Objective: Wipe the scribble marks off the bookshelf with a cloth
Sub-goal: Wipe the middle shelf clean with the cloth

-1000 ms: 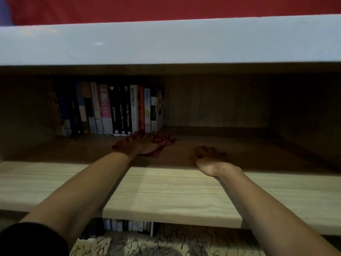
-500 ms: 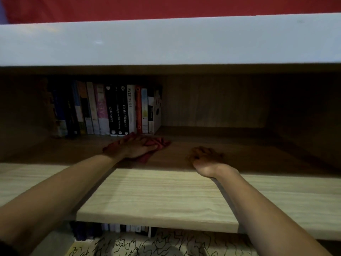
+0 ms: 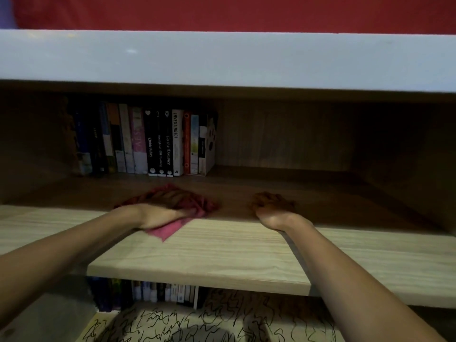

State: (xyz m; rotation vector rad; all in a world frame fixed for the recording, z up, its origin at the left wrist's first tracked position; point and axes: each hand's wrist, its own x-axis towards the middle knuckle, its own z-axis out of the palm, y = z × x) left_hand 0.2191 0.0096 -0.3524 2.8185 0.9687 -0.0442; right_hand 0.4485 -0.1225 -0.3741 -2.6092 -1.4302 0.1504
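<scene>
Head view: the left hand is laid on the red cloth with fingers spread and pressing, towards the left of the middle shelf. Over the last second hand and cloth have been drawn back from the foot of the books towards the front edge, so that one corner of the cloth is now seen on the lit front strip. The right hand has not shifted; it is rested on the board well apart from the left, fingers loosely bent, nothing held. A back-to-front wiping stroke is judged to be in hand. No marks can be made out on the board around the cloth, though the rear half is too dark for certainty. Dense black scribble marks are seen on the surface below, beyond the front edge, in front of a lower row of books; that part of the task is judged outstanding. Spines legible: "INVESTING 101", "Go the Distance", "Unbirthday". Paw prints are shown on the rightmost volume. Other titles cannot be read.
</scene>
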